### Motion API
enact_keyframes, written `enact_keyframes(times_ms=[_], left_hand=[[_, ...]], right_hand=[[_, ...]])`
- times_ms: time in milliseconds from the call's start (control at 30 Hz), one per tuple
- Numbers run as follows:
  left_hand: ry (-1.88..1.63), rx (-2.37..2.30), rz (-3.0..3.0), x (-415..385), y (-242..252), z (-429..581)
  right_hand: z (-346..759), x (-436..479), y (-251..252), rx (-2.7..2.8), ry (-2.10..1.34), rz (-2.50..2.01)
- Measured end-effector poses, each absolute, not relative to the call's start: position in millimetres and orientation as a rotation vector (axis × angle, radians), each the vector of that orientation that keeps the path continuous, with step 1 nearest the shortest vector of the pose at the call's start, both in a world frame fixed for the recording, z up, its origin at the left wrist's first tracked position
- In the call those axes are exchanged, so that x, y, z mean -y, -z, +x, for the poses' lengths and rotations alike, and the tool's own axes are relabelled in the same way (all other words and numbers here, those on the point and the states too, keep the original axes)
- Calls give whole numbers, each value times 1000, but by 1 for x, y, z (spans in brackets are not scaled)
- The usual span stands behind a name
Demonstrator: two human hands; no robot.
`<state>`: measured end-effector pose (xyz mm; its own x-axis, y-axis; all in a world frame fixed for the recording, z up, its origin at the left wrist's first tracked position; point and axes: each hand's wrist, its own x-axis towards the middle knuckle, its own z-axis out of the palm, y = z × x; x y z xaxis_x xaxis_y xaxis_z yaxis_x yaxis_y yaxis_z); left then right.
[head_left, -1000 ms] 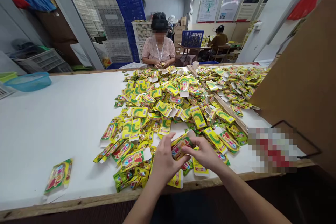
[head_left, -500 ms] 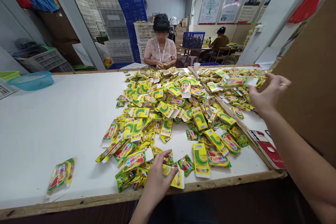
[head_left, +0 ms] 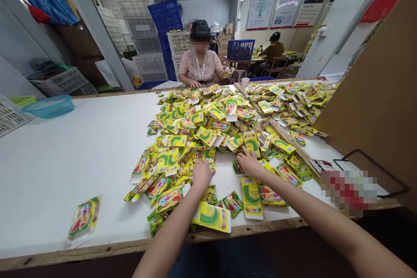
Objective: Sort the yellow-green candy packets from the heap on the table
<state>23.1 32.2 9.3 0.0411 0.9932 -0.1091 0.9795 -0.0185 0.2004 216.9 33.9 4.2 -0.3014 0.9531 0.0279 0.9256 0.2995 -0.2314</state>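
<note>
My left hand (head_left: 202,175) reaches down among the loose sachets left of a bare white patch. Its fingers are curled and close together, and their tips are hidden, so what they pinch cannot be made out. My right hand (head_left: 249,164) is at the near end of a small yellow candy carton (head_left: 251,142), with thumb and fingers around its lower edge. A green sachet (head_left: 237,166) lies just under that hand. Below my left wrist is a yellow-green carton (head_left: 213,217) near the table edge. Another carton (head_left: 251,197) lies flat nearby.
A heap of cartons and sachets (head_left: 195,117) covers the table's middle. A wooden strip (head_left: 285,139) separates a second pile (head_left: 296,104). A brown cardboard sheet (head_left: 368,108) stands at right. One carton (head_left: 85,216) lies at left. A person (head_left: 200,63) sits opposite.
My right hand has come back from the right-hand pile, without the carton it held there, to the main heap. My left hand has moved forward off the carton near the edge.
</note>
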Motion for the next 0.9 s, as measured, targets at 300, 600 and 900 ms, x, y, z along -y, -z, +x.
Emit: enact_keyframes(times_ms=[300,600,900], left_hand=[[-346,-1931,2123,-1,-30,0],[-1201,-1245,1343,25,-15,4],[-969,-1204,1620,14,-42,33]], right_hand=[[214,-9,-21,2060,-524,-1631],[174,20,-21,1265,-1224,-1289],[191,30,-55,1242,-1310,-1217]])
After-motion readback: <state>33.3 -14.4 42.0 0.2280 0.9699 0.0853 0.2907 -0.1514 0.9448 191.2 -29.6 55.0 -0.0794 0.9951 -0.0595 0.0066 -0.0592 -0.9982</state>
